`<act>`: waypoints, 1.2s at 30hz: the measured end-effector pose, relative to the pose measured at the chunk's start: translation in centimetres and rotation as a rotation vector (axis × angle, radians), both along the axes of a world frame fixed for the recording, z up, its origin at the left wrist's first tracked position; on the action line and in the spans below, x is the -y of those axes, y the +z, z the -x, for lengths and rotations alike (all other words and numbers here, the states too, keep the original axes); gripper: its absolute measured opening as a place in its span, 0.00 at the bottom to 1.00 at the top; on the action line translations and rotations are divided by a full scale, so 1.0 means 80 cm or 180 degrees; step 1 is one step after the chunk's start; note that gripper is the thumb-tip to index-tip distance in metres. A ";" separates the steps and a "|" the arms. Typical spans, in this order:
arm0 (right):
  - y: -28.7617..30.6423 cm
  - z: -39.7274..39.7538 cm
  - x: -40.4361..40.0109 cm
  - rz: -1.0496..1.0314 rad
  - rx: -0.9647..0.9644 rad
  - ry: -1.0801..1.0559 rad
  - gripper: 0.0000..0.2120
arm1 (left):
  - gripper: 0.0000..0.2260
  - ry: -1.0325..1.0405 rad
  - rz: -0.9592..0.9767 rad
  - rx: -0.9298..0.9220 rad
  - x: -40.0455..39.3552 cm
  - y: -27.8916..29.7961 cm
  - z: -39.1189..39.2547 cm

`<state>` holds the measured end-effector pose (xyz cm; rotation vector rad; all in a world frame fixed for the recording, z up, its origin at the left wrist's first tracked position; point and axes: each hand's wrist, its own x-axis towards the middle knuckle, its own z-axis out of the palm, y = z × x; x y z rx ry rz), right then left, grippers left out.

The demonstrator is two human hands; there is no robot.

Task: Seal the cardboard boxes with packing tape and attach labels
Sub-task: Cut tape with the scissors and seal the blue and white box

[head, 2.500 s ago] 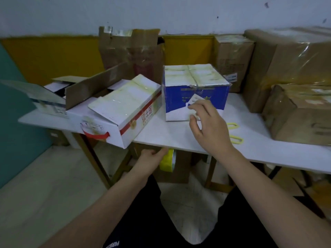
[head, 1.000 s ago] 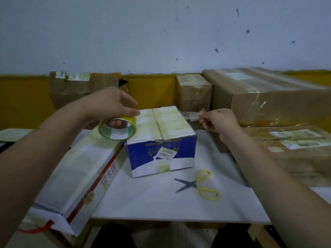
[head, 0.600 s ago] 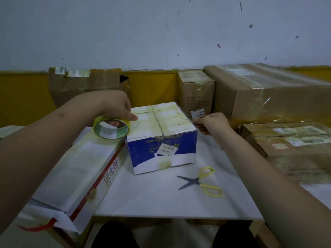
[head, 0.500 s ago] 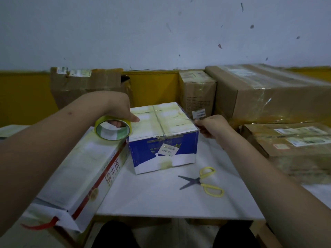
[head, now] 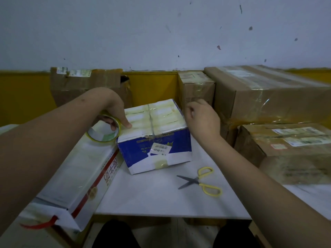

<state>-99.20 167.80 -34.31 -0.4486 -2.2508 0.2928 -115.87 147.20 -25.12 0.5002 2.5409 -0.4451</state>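
A blue and white box [head: 161,119] stands on the white table [head: 157,196], its top flaps closed and glossy with tape. A small white label [head: 160,149] sticks to its front face. My left hand [head: 114,108] grips a yellow tape roll [head: 100,140] at the box's left top edge, with the thumb pressed on the lid. My right hand [head: 204,120] hovers at the box's right far corner, fingers loosely curled, nothing seen in them. Any clear tape strip across the lid is too faint to make out.
Yellow-handled scissors [head: 198,181] lie open on the table in front of the box. A long white and red carton [head: 75,169] lies at the left, overhanging the table edge. Taped brown boxes [head: 268,90] [head: 290,145] [head: 195,88] crowd the right and back; another brown carton [head: 86,83] stands back left.
My left hand brought the tape roll down to the box's left edge. My right hand lowered to the box's right side, then lifted slightly.
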 end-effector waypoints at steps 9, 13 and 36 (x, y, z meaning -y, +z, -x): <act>-0.026 -0.018 0.008 -0.0555 0.1709 0.0799 0.34 | 0.33 -0.0268 -0.0932 -0.0224 0.000 0.004 -0.016; -0.024 -0.022 -0.034 -0.0590 0.1815 0.0830 0.34 | 0.26 -0.0087 -0.1595 0.0268 0.001 0.012 -0.041; -0.011 -0.049 -0.024 -0.0922 0.2100 0.1095 0.30 | 0.19 0.0167 -0.2889 0.0889 0.021 -0.118 -0.079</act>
